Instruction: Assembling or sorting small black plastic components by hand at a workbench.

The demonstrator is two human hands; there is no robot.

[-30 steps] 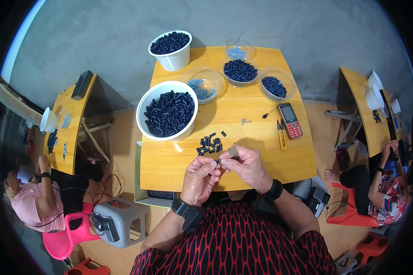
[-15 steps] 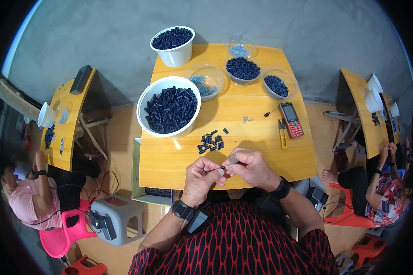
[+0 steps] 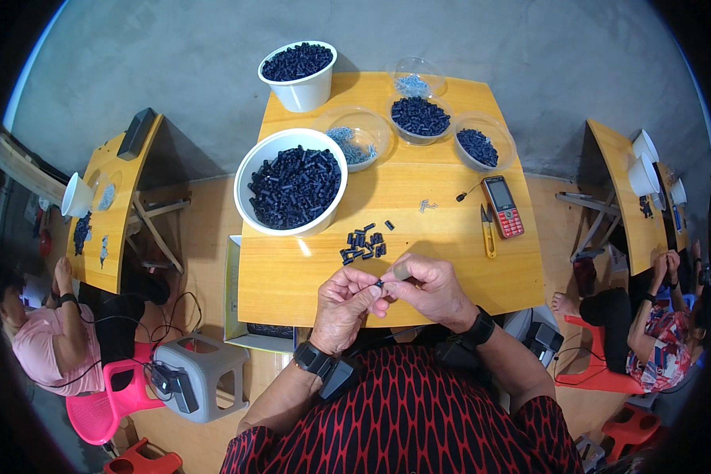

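Observation:
Both hands meet over the near edge of the wooden table. Between thumb and fingers, my left hand (image 3: 341, 308) pinches a small black plastic piece (image 3: 379, 284). My right hand (image 3: 428, 291) is closed against the same piece, its thumb and index finger pressed to it; a greyish cover wraps one fingertip. Fingers hide most of the piece. Just beyond the hands lies a loose pile of short black tubular pieces (image 3: 362, 244). Farther right is a little heap of tiny silvery parts (image 3: 426, 206).
Two white buckets (image 3: 245, 197) of black pieces stand at the left. Clear bowls (image 3: 492, 163) hold black pieces or silvery parts at the back. A red keypad phone (image 3: 508, 213) and a yellow-handled cutter (image 3: 490, 243) lie right. People work at side tables (image 3: 110, 265).
The black piece has risen slightly and shows more between my fingertips. Both hands have shifted only a little, still together; the things on the table stay put.

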